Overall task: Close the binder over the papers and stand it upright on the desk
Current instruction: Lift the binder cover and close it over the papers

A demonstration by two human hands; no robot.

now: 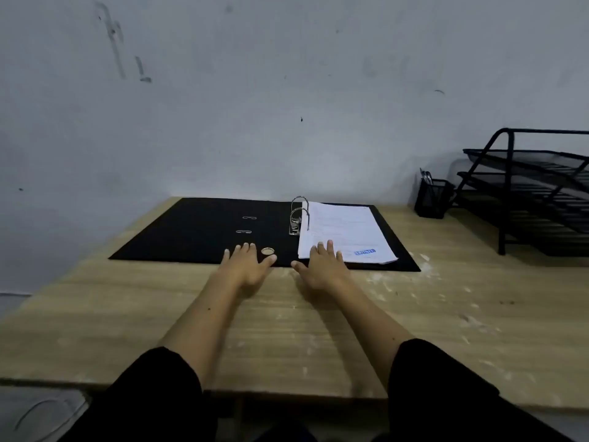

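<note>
Here, label by label, from the binder outward:

Binder: the black binder [204, 231] lies fully open and flat at the middle of the frame, near the desk's far edge by the wall; nothing is closed yet.

Papers: the white stack of papers [344, 231] sits on the right-hand cover, threaded on the metal rings [299, 212], so I judge the bare left cover is the one that must swing over.

Left hand: my left hand [247, 266] rests with fingers spread, nothing clamped, its fingertips on the binder's near edge just beside the round finger hole [268, 251], placed, I think, to get under that cover and lift it.

Right hand: my right hand [322, 267] is likewise flat and spread, gripping nothing, fingertips touching the lower left corner of the sheets, probably to keep them squared.

Desk: the wooden desk [414, 320] is bare in front of the binder, room enough to stand it upright.

Right of frame: a mesh pen cup [433, 199] and black paper trays [535, 193] stand well apart.
</note>
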